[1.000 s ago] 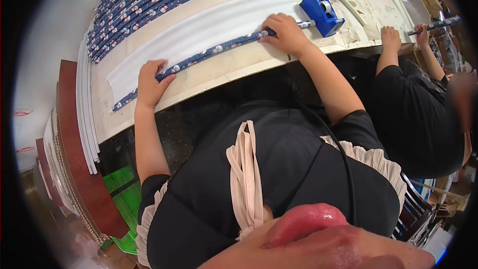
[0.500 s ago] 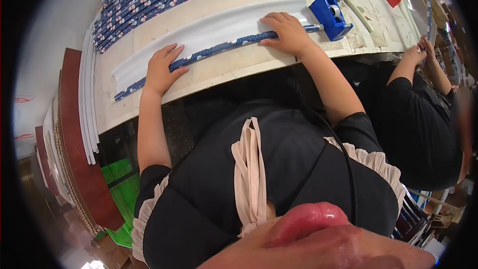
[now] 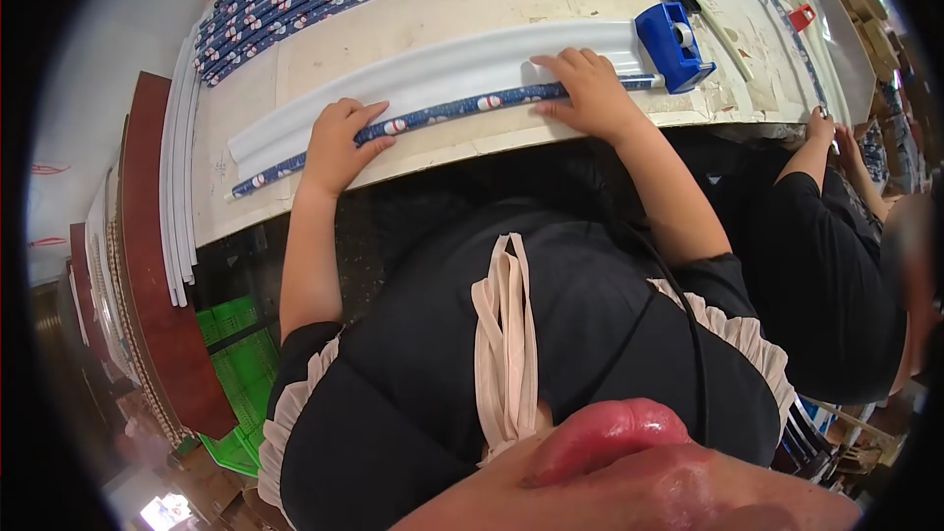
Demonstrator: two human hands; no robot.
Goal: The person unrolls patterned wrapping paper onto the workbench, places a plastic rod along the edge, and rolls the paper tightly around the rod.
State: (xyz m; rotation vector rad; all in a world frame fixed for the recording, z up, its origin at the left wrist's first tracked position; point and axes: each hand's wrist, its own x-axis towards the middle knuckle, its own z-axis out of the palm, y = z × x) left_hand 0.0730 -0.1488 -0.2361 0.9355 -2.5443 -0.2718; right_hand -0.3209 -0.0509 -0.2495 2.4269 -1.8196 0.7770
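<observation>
The patterned roll lies directly beneath the left hand and right hand, its long axis running crosswise, each hand nearer its own end; the white sheet spreads just beyond them on the worktop. Both hands curve loosely over the roll, thumbs nearside, but palms hide whether they grip or merely press. Whether its right tip touches the blue tape dispenser, right of the right hand, is unclear.

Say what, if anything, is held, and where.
Firm grip can't be told: left hand and right hand straddle the snowman-print roll, each between middle and end.
</observation>
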